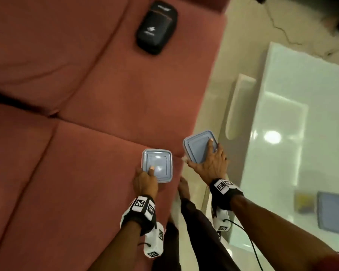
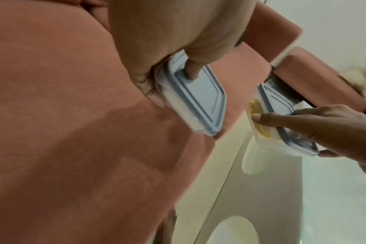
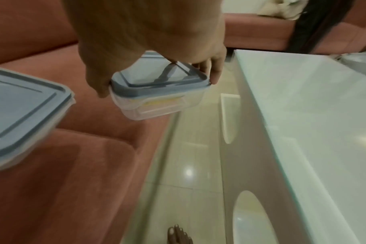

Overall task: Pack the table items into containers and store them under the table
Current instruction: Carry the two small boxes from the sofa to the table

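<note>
My left hand (image 1: 145, 181) grips a clear square container with a blue lid (image 1: 157, 165) above the sofa seat, thumb on the lid; the left wrist view shows that left container (image 2: 195, 100) gripped at its edge. My right hand (image 1: 209, 160) grips a second blue-lidded container (image 1: 198, 146) over the gap between sofa and table. In the right wrist view this right container (image 3: 157, 92) shows yellow contents inside, my fingers (image 3: 216, 72) curled over its lid rim. The glass table (image 1: 301, 106) lies to the right.
A red sofa (image 1: 76, 114) fills the left, with a black pouch (image 1: 157, 28) on its seat. Another blue-lidded container (image 1: 333, 212) and a yellowish item (image 1: 304, 202) show at the table's near right. My bare foot (image 3: 179, 236) stands on the tiled floor (image 3: 188, 165).
</note>
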`<control>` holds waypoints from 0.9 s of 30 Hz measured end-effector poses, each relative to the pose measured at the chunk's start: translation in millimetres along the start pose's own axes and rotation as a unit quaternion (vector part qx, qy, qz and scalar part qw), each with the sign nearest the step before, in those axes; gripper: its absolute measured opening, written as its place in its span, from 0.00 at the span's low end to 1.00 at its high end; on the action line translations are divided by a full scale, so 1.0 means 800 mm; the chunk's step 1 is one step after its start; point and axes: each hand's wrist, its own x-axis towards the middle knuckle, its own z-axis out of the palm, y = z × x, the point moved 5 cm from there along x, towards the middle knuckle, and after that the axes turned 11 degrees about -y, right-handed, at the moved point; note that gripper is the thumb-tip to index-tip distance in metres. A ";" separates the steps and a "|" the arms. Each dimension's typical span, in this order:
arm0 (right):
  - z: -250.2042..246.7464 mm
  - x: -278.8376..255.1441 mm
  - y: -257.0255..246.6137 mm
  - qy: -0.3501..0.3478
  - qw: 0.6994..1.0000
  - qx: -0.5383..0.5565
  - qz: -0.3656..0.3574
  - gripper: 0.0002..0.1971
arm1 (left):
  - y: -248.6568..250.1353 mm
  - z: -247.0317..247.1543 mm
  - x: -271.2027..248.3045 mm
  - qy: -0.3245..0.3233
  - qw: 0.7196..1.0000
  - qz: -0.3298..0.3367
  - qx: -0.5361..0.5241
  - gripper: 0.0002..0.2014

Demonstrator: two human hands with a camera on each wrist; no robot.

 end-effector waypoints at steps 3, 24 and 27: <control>-0.031 0.006 0.102 0.029 0.996 0.056 0.067 0.63 | 0.055 0.084 -0.008 -0.044 0.997 0.039 0.051 0.24; -0.084 0.189 0.571 -0.001 0.939 0.093 0.330 0.60 | 0.278 0.581 -0.014 -0.211 0.929 0.168 0.254 0.22; -0.090 0.197 0.602 0.013 0.930 0.108 0.351 0.60 | 0.290 0.599 -0.007 -0.213 0.920 0.179 0.277 0.20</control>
